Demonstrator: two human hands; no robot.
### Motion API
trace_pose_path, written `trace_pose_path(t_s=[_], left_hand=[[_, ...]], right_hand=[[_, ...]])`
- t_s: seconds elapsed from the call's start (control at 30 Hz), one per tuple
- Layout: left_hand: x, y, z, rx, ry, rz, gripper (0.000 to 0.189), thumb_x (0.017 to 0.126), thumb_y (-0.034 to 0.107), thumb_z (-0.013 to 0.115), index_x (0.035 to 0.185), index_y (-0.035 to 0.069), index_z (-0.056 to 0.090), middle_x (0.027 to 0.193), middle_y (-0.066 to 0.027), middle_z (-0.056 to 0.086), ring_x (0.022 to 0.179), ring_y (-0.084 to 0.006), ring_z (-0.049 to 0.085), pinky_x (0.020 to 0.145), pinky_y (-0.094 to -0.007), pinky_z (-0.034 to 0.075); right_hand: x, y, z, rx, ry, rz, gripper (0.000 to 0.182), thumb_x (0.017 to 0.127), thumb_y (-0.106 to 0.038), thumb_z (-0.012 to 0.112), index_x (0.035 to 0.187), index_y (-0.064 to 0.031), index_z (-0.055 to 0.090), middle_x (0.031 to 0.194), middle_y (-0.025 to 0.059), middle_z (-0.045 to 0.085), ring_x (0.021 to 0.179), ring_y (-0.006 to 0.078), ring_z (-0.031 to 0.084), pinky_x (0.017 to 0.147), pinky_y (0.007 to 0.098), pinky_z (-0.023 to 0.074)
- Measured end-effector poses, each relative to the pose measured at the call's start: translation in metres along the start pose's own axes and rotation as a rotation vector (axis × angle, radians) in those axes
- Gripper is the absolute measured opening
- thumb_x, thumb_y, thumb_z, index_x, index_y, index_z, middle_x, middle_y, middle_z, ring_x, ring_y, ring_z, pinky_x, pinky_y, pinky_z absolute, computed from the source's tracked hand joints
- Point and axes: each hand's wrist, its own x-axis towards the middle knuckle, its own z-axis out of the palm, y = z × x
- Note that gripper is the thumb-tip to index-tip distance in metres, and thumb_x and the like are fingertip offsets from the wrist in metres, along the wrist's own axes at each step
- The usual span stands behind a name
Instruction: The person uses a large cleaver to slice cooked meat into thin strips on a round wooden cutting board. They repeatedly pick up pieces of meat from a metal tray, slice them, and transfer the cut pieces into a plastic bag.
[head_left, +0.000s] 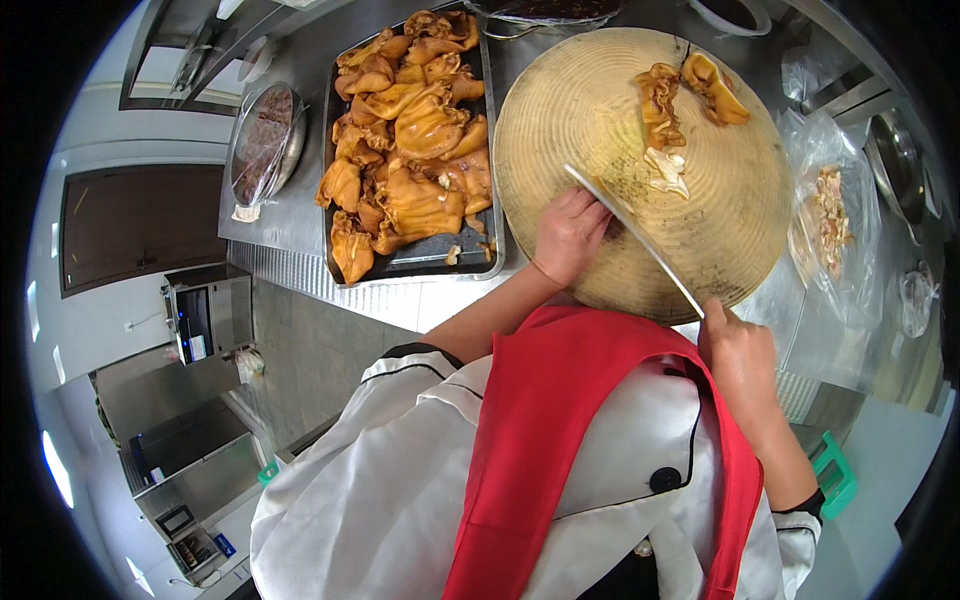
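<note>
On the round wooden chopping block (720, 225), my right hand (739, 349) grips the near end of a knife (637, 236), whose handle the fist hides. The blade is seen nearly edge-on and slants up to the left. Bunched fingers of my left hand (570, 236) rest at the blade's left side, near its far end. A brown sliver shows along the blade there; whatever lies under those fingers is mostly hidden. Farther back on the block lie two glossy brown pieces of cooked meat (661, 105) (716, 90), with pale trimmings (667, 172) just below them.
Left of the block, a metal tray (409, 271) holds a heap of brown cooked meat (420, 127). A film-covered metal bowl (277, 161) stands farther left. On the right lie a clear plastic bag (862, 217) with pale scraps (832, 221) and a metal bowl (896, 169).
</note>
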Motion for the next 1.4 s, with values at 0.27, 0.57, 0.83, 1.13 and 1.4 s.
trace_pose_path(t_s=[0.27, 0.57, 0.83, 1.13, 1.4], left_hand=[[-0.003, -0.001, 0.000, 0.001, -0.040, -0.015, 0.026, 0.066, 0.000, 0.071, 0.092, 0.003, 0.067, 0.100, -0.0117, 0.065, 0.092, -0.0311, 0.062, 0.078, -0.0391, 0.052], [-0.003, -0.001, 0.000, -0.009, -0.044, -0.030, 0.028, 0.064, -0.001, 0.071, 0.092, 0.003, 0.068, 0.099, -0.0125, 0.066, 0.091, -0.0315, 0.062, 0.078, -0.0395, 0.053], [-0.010, -0.009, 0.004, -0.014, -0.045, -0.054, 0.031, 0.064, -0.001, 0.071, 0.095, 0.002, 0.069, 0.097, -0.0135, 0.067, 0.093, -0.0337, 0.063, 0.080, -0.0401, 0.053], [-0.008, -0.008, 0.005, 0.000, -0.033, -0.059, 0.029, 0.062, -0.001, 0.071, 0.091, 0.002, 0.070, 0.096, -0.0140, 0.067, 0.092, -0.0338, 0.063, 0.080, -0.0400, 0.053], [-0.007, -0.005, 0.001, -0.002, -0.062, -0.051, 0.031, 0.062, -0.001, 0.071, 0.093, 0.001, 0.069, 0.096, -0.0140, 0.067, 0.092, -0.0332, 0.064, 0.080, -0.0399, 0.053]], right_hand=[[-0.020, 0.002, 0.002, -0.040, -0.038, -0.008, 0.009, 0.076, -0.003, 0.056, 0.082, -0.0044, 0.050, 0.065, 0.0134, 0.059, 0.052, 0.0298, 0.061, 0.047, 0.0392, 0.0492], [-0.018, 0.003, -0.001, -0.055, -0.091, -0.030, 0.008, 0.078, -0.004, 0.054, 0.083, -0.0048, 0.048, 0.065, 0.0117, 0.059, 0.054, 0.0276, 0.063, 0.048, 0.0383, 0.0498], [-0.002, 0.001, 0.015, -0.151, -0.067, -0.054, 0.010, 0.078, -0.004, 0.055, 0.083, -0.0060, 0.046, 0.066, 0.0112, 0.059, 0.055, 0.0266, 0.064, 0.047, 0.0368, 0.0500], [0.002, 0.006, 0.019, -0.129, -0.071, -0.060, 0.012, 0.077, -0.004, 0.055, 0.082, -0.0068, 0.046, 0.068, 0.0121, 0.059, 0.056, 0.0265, 0.064, 0.048, 0.0371, 0.0505], [-0.007, 0.012, 0.015, -0.091, -0.080, -0.051, 0.010, 0.078, -0.002, 0.055, 0.082, -0.0060, 0.046, 0.069, 0.0126, 0.060, 0.056, 0.0280, 0.065, 0.050, 0.0378, 0.0520]])
